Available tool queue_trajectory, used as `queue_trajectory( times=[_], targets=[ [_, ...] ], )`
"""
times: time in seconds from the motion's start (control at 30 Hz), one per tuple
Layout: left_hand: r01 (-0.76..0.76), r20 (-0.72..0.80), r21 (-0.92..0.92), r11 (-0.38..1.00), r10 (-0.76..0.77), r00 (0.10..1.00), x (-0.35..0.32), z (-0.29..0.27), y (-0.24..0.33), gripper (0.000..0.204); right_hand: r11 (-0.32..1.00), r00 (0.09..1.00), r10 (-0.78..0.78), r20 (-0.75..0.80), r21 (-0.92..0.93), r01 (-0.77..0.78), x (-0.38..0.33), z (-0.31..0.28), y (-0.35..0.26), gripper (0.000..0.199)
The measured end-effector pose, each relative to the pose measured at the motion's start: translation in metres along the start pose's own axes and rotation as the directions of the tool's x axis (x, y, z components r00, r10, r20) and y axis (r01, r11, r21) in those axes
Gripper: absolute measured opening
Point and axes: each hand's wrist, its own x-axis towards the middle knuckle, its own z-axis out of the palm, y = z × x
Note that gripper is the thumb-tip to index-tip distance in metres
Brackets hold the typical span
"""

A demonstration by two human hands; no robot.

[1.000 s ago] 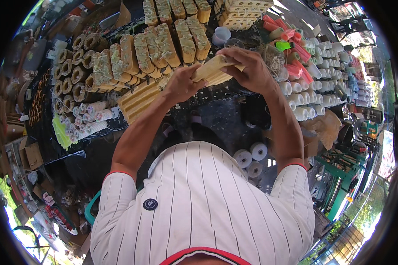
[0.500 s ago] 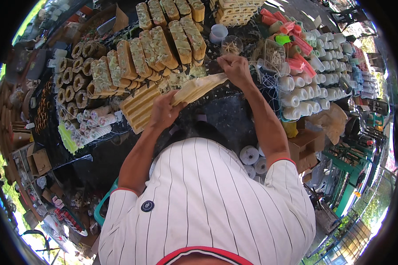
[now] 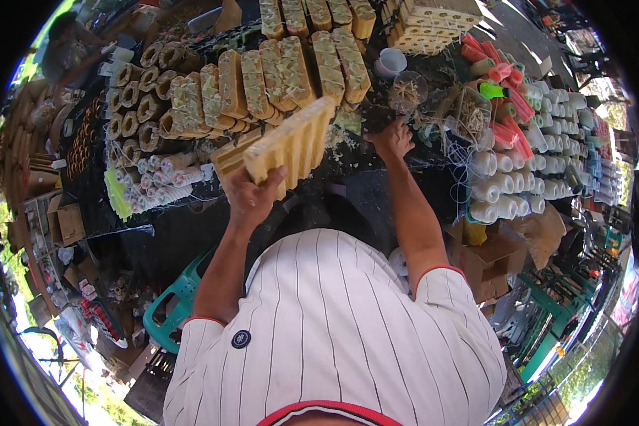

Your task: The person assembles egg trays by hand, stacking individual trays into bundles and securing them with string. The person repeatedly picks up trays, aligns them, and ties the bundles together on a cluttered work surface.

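My left hand (image 3: 252, 202) grips the lower end of a pale yellow ridged block (image 3: 291, 135), holding it tilted above the table's near edge, grooved side to the right. Just behind it a second ridged yellow piece (image 3: 228, 157) shows in part. My right hand (image 3: 392, 140) lies low over the dark tabletop with its fingers spread, and no held thing can be seen in it. Beyond that hand stand a clear round tub (image 3: 408, 94) of thin sticks and a white plastic cup (image 3: 390, 62). Pale scraps (image 3: 342, 136) are scattered between the block and my right hand.
Rows of yellow blocks topped with pale scraps (image 3: 266, 78) fill the table's far side. Hollow brown tubes (image 3: 149, 106) are stacked at left. White rolls (image 3: 504, 188) and pink rolls (image 3: 508, 135) crowd the right, beside tangled string. A green plastic chair (image 3: 174, 305) stands at lower left.
The block in my left hand has been raised and tipped more upright. My right hand has left its far end, come down to the tabletop and spread its fingers. The view has shifted.
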Motion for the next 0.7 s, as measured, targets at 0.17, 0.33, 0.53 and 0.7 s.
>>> queue_trajectory(
  times=[0.17, 0.33, 0.53, 0.7],
  targets=[
    [-0.300, 0.145, 0.221, 0.928, 0.273, 0.951, 0.011, 0.030, 0.029, 0.034, 0.930, 0.968, -0.180, 0.174, 0.350, 0.110, 0.016, -0.026, 0.028, 0.048],
    [-0.197, 0.324, 0.420, 0.886, 0.056, 0.945, 0.029, 0.058, 0.042, 0.033, 0.765, 0.885, -0.434, -0.169, 0.449, 0.462, -0.012, -0.063, 0.064, 0.032],
    [-0.306, 0.401, 0.527, 0.793, 0.086, 0.912, 0.039, 0.086, 0.022, 0.032, 0.620, 0.797, -0.602, 0.056, 0.661, 0.422, -0.103, -0.164, 0.019, 0.028],
    [-0.323, 0.467, 0.567, 0.757, 0.026, 0.884, 0.049, 0.101, 0.023, 0.039, 0.491, 0.678, -0.718, -0.158, 0.576, 0.654, -0.117, -0.156, 0.022, 0.029]
  ],
)
